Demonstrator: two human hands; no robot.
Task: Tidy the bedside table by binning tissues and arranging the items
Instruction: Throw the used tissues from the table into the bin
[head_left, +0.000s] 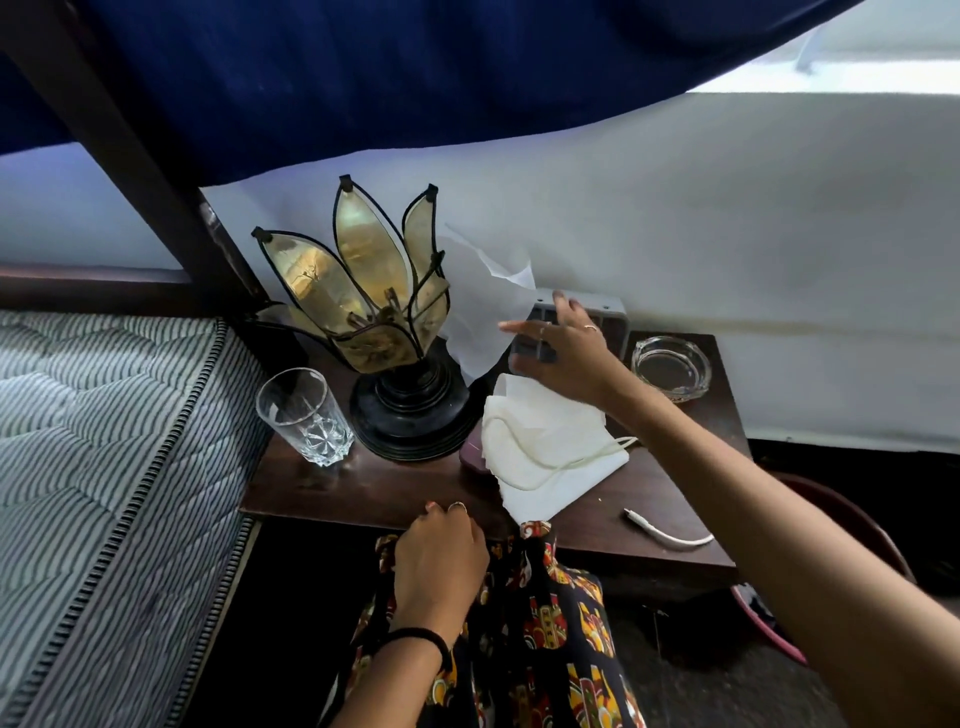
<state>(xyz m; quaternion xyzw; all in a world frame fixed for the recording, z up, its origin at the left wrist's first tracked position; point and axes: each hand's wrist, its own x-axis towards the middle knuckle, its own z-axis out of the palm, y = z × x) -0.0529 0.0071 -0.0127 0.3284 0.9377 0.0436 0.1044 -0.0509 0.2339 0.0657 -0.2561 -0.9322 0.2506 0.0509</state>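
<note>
Dark wooden bedside table (363, 493) stands against a pale wall; the right hand (566, 353) reaches with fingers spread toward a raised tissue (483, 312) by the lamp (374, 312), probably to bin it; the left hand (441, 556) rests curled on patterned fabric (550, 597), holding nothing visible.

Pale plastered wall (727, 218) from 12 to 3 o'clock, dark blue curtain (415, 78) at 12, dark wooden bedpost (130, 156) at 10, striped mattress (104, 415) at 9, dim floor (727, 691) at 5.

Head view, downward over bedside table (395, 493)
</note>
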